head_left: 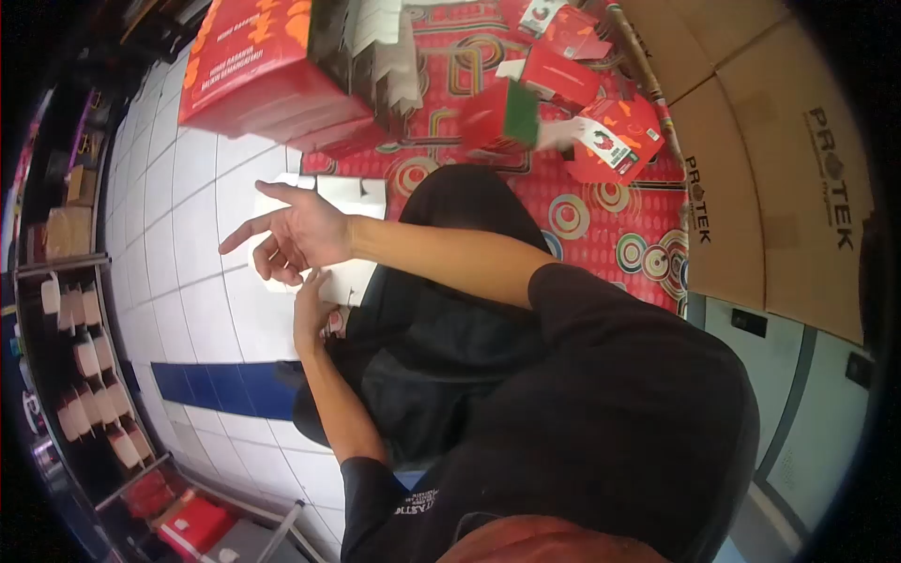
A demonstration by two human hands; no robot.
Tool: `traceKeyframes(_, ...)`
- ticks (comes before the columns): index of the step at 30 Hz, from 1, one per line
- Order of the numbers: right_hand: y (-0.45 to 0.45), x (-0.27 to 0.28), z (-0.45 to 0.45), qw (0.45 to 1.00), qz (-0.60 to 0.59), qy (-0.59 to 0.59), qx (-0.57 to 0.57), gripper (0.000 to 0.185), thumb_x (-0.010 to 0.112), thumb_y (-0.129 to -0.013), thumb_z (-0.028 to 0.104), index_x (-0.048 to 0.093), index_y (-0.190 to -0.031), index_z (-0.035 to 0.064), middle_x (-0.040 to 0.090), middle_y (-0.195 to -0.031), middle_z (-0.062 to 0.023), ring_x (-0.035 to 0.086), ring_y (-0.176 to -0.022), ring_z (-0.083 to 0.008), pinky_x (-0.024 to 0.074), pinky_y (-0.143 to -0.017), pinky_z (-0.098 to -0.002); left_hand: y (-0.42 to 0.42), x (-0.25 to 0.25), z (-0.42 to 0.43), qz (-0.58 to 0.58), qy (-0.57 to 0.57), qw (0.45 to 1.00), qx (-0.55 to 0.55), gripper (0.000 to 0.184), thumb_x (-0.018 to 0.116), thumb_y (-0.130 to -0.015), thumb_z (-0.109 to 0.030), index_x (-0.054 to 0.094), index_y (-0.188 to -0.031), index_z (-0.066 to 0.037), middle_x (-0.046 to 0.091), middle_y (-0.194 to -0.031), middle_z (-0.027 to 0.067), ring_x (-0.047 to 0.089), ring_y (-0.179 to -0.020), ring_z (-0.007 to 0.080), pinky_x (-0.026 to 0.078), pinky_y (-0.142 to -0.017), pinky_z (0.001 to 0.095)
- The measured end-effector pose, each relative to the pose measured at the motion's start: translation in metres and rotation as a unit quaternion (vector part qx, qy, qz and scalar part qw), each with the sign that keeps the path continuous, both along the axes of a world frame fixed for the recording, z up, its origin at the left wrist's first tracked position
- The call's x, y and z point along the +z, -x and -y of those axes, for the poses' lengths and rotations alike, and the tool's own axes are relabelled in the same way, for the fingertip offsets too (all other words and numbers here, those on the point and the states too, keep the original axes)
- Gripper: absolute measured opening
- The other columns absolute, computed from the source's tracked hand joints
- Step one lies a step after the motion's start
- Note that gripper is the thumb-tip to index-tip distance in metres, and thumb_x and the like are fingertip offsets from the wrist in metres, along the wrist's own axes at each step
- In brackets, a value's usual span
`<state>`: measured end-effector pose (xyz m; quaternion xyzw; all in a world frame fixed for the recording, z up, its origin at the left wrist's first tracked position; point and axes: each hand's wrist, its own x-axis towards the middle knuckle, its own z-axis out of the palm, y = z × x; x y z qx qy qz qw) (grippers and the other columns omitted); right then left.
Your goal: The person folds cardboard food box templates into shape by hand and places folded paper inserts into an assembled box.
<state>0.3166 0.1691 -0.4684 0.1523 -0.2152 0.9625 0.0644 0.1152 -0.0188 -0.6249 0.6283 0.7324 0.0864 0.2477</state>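
A white cardboard box blank (pixel 361 195), with cut slots along its edge, lies on the floor in front of my crossed legs. My right hand (pixel 305 230) is over it, palm turned up, thumb and index finger stretched out and the other fingers loosely bent. It holds nothing. Just below, my left hand (pixel 309 314) has its fingers close together at the blank's near edge and appears to grip it. Part of the blank is hidden by both hands and my leg.
A large red printed box (pixel 272 94) stands ahead, beside stacked folded card (pixel 389 61). Red and green boxes (pixel 502 114) and flat red cartons (pixel 615 141) lie on the patterned red mat (pixel 601 220). Brown cartons (pixel 779 178) stand at right, a shelf rack (pixel 70 263) at left.
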Motion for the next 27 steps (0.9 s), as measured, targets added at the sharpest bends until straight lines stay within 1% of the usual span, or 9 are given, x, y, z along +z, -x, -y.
traceKeyframes(5,0.007,0.004,-0.003,0.952,0.162,-0.242,-0.091,0.068,0.05,-0.112,0.061,0.067,-0.144,0.0034,0.077,-0.106,-0.016,0.066,-0.077,-0.0157,0.0575,-0.066,-0.0314,0.024,-0.009,0.013,0.046,-0.012,0.999,0.017,0.025,0.081,-0.085,-0.012,0.085,-0.109,-0.004,0.08,-0.126,0.0179,0.077,-0.113,0.0367,0.06,-0.099,0.0449)
traceKeyframes(7,0.005,-0.001,-0.004,0.885,0.238,-0.37,-0.155,0.051,0.064,-0.109,0.049,0.073,-0.135,0.0059,0.079,-0.108,-0.0106,0.069,-0.081,-0.0146,0.0575,-0.067,-0.0291,0.003,0.027,0.006,0.026,0.01,0.997,0.072,0.022,0.077,-0.098,-0.02,0.086,-0.109,-0.003,0.084,-0.105,0.0184,0.081,-0.099,0.0336,0.06,-0.093,0.0432)
traceKeyframes(9,0.009,-0.016,-0.006,0.809,0.29,-0.474,-0.191,0.049,0.068,-0.106,0.048,0.074,-0.131,0.0065,0.08,-0.105,-0.008,0.068,-0.082,-0.0136,0.0572,-0.066,-0.0284,0.002,0.048,0.004,0.029,0.012,0.995,0.095,0.02,0.082,-0.092,-0.016,0.087,-0.107,-0.004,0.083,-0.102,0.018,0.08,-0.087,0.0304,0.06,-0.085,0.04)
traceKeyframes(13,0.002,-0.056,-0.006,0.519,0.217,-0.805,-0.187,0.073,0.085,-0.088,0.058,0.07,-0.138,0.0065,0.075,-0.127,-0.0239,0.072,-0.118,-0.043,0.056,-0.103,-0.0474,-0.001,0.083,0.008,0.085,-0.041,0.982,0.163,0.017,0.087,-0.088,-0.01,0.086,-0.101,0.0,0.084,-0.096,0.0142,0.077,-0.084,0.0216,0.06,-0.082,0.0359)
traceKeyframes(17,-0.004,-0.054,0.002,0.505,0.203,-0.838,-0.043,0.082,0.088,-0.082,0.06,0.067,-0.141,0.0077,0.072,-0.134,-0.0256,0.07,-0.122,-0.0429,0.054,-0.105,-0.0506,0.007,0.095,0.018,0.275,-0.075,0.931,0.229,0.011,0.084,-0.091,-0.006,0.083,-0.09,0.005,0.082,-0.091,0.009,0.073,-0.089,0.0126,0.058,-0.083,0.0313)
traceKeyframes(20,0.001,-0.043,-0.006,0.522,0.15,-0.839,-0.042,0.066,0.085,-0.09,0.05,0.07,-0.137,0.0068,0.073,-0.132,-0.0219,0.069,-0.122,-0.041,0.0543,-0.103,-0.0488,0.008,0.111,0.018,0.252,-0.171,0.924,0.231,0.013,0.082,-0.096,-0.008,0.08,-0.099,0.005,0.083,-0.095,0.0088,0.074,-0.091,0.0134,0.057,-0.088,0.0312)
traceKeyframes(22,0.011,-0.041,-0.017,0.567,0.144,-0.796,-0.157,0.04,0.076,-0.101,0.03,0.072,-0.131,0.0048,0.075,-0.126,-0.018,0.07,-0.115,-0.0407,0.0548,-0.099,-0.047,0.009,0.119,0.018,0.182,-0.288,0.907,0.248,0.018,0.079,-0.1,-0.01,0.076,-0.109,0.006,0.083,-0.099,0.0093,0.075,-0.092,0.014,0.058,-0.089,0.0322)
traceKeyframes(26,0.012,-0.015,-0.014,0.625,0.124,-0.674,-0.374,0.024,0.068,-0.106,0.015,0.073,-0.125,0.0021,0.076,-0.117,-0.0162,0.07,-0.106,-0.0403,0.0551,-0.093,-0.0461,0.003,0.137,0.02,0.176,-0.341,0.872,0.304,0.024,0.077,-0.103,-0.011,0.078,-0.12,0.006,0.083,-0.101,0.0125,0.075,-0.093,0.0146,0.059,-0.087,0.0334)
traceKeyframes(27,0.011,-0.012,-0.017,0.509,0.067,-0.737,-0.439,0.023,0.068,-0.106,0.015,0.073,-0.125,0.002,0.076,-0.115,-0.0161,0.071,-0.101,-0.0374,0.0552,-0.091,-0.0454,0.002,0.137,0.021,0.196,-0.323,0.878,0.293,0.027,0.076,-0.104,-0.012,0.078,-0.125,0.005,0.083,-0.102,0.0134,0.075,-0.094,0.0148,0.059,-0.088,0.0334)
